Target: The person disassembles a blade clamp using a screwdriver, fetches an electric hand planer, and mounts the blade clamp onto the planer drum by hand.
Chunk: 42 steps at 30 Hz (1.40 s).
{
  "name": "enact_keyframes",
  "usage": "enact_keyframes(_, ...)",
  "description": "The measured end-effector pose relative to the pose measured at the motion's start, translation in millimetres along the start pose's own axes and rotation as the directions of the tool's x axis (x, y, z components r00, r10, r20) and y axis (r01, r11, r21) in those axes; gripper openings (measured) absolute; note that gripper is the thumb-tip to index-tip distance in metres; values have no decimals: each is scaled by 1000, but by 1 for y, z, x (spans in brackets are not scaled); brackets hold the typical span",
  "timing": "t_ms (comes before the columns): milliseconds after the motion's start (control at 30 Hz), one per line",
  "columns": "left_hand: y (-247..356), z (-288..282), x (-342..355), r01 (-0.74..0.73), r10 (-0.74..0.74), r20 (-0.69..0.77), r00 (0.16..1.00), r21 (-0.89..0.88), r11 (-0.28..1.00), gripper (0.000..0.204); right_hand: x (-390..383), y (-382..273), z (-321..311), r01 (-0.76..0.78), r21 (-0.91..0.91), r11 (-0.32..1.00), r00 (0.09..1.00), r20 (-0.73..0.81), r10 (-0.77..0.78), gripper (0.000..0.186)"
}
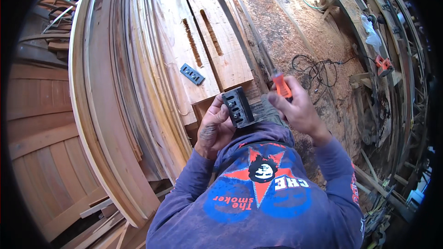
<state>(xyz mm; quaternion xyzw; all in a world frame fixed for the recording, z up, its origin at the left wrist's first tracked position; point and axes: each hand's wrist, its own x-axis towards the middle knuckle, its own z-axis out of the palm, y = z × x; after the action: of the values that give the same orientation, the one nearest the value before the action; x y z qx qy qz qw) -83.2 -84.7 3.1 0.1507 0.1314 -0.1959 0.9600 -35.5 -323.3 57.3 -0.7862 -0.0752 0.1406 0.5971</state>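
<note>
My left hand [214, 131] is closed on the edge of a dark slotted metal block [238, 107], held up close to my lap; bright screw heads show in its slots. In my right hand [299, 110], closed round the grip, is a screwdriver [281, 86] with an orange handle. Its shaft points up and away, apart from the block, and its tip is hard to make out. A smaller grey slotted plate [192, 74] lies on the left of two pale timber pieces [230, 71], both cut with a long narrow slot.
Long planks [108, 87] are stacked along my left, beside panelled wooden doors [41, 143]. Sawdust [277, 14] covers the ground at the right, where a black cord [318, 71] lies in loops. Further right are an orange tool [383, 66] and scrap boards [350, 0].
</note>
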Motion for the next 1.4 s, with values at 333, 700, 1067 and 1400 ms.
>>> enact_keyframes(333,13,-9,5,-347,349,31,937,223,911,32,-42,-64,-31,605,-625,493,785,366,-500,53)
enact_keyframes(700,7,8,9,-535,516,143,845,270,801,33,-37,-68,-31,631,-635,446,755,370,-542,56)
enact_keyframes(1067,-3,-13,15,-552,630,164,759,675,490,22,-41,-55,-45,161,-230,960,968,225,-109,31)
enact_keyframes(1400,25,-33,58,-219,236,2,972,370,903,36,-59,114,-271,-730,-171,662,440,-859,263,43)
